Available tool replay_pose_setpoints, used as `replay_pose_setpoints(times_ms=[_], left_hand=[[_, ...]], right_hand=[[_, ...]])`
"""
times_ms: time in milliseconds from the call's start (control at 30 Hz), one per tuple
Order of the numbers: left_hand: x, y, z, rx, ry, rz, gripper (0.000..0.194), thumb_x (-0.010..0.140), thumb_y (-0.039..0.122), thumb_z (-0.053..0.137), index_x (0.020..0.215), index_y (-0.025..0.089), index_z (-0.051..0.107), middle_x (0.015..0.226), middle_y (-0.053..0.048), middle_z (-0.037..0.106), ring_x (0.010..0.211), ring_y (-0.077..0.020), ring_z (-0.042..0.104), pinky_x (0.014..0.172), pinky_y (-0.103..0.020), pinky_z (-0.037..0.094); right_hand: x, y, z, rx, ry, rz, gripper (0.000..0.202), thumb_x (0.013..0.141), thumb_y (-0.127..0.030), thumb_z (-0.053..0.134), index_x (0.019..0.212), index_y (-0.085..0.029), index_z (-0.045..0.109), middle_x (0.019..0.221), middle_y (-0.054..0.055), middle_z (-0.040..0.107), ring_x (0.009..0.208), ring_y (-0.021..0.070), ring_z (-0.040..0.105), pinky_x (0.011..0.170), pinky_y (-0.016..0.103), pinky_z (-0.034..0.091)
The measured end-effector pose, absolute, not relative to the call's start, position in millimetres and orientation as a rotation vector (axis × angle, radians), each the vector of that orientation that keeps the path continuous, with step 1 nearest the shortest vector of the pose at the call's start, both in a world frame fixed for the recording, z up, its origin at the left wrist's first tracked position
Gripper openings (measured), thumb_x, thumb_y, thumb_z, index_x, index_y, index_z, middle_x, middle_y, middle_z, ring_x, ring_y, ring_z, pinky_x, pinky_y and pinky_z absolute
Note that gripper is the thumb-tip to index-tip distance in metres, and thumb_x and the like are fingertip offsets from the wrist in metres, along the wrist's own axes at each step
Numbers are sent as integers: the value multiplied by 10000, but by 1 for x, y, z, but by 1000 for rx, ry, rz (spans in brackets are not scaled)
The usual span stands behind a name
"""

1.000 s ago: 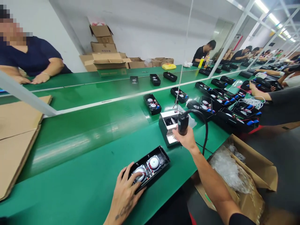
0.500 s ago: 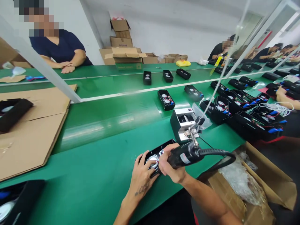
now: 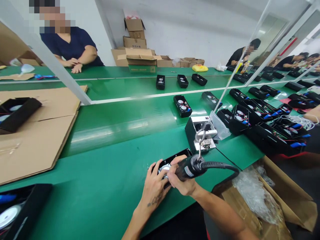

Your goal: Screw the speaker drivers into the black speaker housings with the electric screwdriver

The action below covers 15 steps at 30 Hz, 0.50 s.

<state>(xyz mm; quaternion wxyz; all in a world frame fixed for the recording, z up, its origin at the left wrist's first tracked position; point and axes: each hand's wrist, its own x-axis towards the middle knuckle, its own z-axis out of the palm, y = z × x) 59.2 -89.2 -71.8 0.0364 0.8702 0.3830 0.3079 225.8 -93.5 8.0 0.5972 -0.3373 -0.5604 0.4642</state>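
A black speaker housing (image 3: 178, 154) lies slanted on the green bench in front of me, a round silver speaker (image 3: 164, 170) inside it. My left hand (image 3: 155, 181) grips the housing's near left part, fingers over its edge beside the speaker. Wrapped in my right hand (image 3: 182, 178) is a black electric screwdriver (image 3: 191, 168), tilted over the housing, with a thick cable and hung from a metal hook. Its tip is hidden behind my fingers. Just behind the housing stands a black and silver screw feeder (image 3: 201, 133).
Several black housings (image 3: 182, 106) stand on the green belt and pile up at the right. Cardboard sheets (image 3: 37, 140) lie left; an open housing (image 3: 22, 213) is near left. A carton with plastic wrap (image 3: 257, 196) sits lower right. A person (image 3: 72, 46) is across the belt.
The view has shifted slightly, moving the surroundings rightward in the picture. The screwdriver's rear end has swung left and down, closer to my left hand. Both hands keep their hold.
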Motion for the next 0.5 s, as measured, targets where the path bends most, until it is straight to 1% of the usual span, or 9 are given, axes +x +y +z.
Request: replay_pose_setpoints(times_ms=[100, 167, 267, 400, 500], left_hand=[[59, -89, -71, 2710, 1186, 907, 278, 950, 214, 681, 1185, 297, 803, 1308, -76, 765, 1510, -391, 494, 1212, -612, 418], [59, -88, -70, 2721, 1184, 889, 297, 946, 210, 680, 1207, 298, 793, 1345, -76, 752, 1513, -394, 488, 1211, -612, 419], [59, -88, -68, 2731, 1175, 891, 276, 945, 200, 681, 1179, 294, 794, 1343, -71, 752, 1512, -393, 485, 1215, -612, 414], [60, -89, -67, 2748, 1172, 900, 374, 961, 179, 630, 1296, 287, 758, 1368, -74, 745, 1506, -392, 482, 1206, -610, 417], [61, -90, -68, 2727, 1166, 951, 347, 966, 194, 633, 1272, 284, 771, 1330, -81, 757, 1519, -390, 475, 1219, -602, 405]], right_hand=[[226, -95, 12, -731, -1411, 965, 263, 1002, -260, 674, 1176, -303, 482, 610, -118, 525, 439, 141, 492, 532, 319, 467], [227, -96, 15, -731, -1407, 965, 286, 988, -231, 674, 1181, -306, 477, 622, -118, 522, 448, 138, 497, 533, 309, 464], [227, -95, 17, -748, -1388, 976, 297, 976, -232, 690, 1177, -313, 486, 645, -115, 537, 458, 135, 503, 541, 301, 470], [226, -94, 12, -746, -1387, 981, 308, 962, -232, 709, 1162, -308, 488, 626, -118, 524, 465, 139, 498, 556, 311, 491], [226, -96, 5, -759, -1365, 1011, 285, 949, -248, 721, 1120, -311, 502, 624, -110, 520, 488, 150, 510, 577, 331, 525]])
